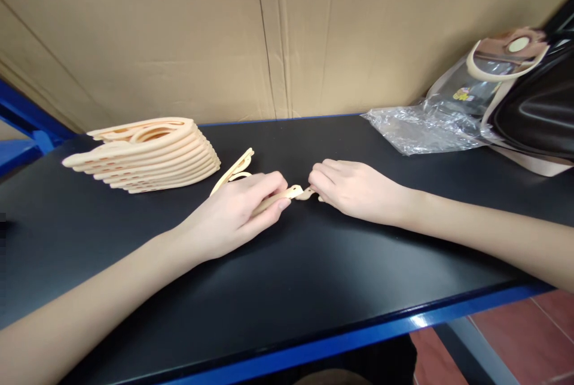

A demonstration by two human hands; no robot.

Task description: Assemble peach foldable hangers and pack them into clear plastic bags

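My left hand [244, 208] is closed around a cream plastic hanger [293, 191], whose narrow end sticks out past the thumb. Behind the knuckles another part of cream plastic [233, 171] rises at a slant, with a thin curved loop beside it. My right hand [345, 186] pinches a small cream piece [305, 194] with a curved end, and the fingers hide most of it. The two cream ends meet or nearly meet between my hands; whether they are joined I cannot tell. Both hands are low over the black tabletop [287, 277].
A neat stack of cream plastic hangers [147, 155] lies at the left. On the right are a crumpled clear plastic bag [417, 128], a clear bottle [475, 86] with a carrying loop, and a dark bag [533, 113]. Cardboard [188, 38] stands along the back edge.
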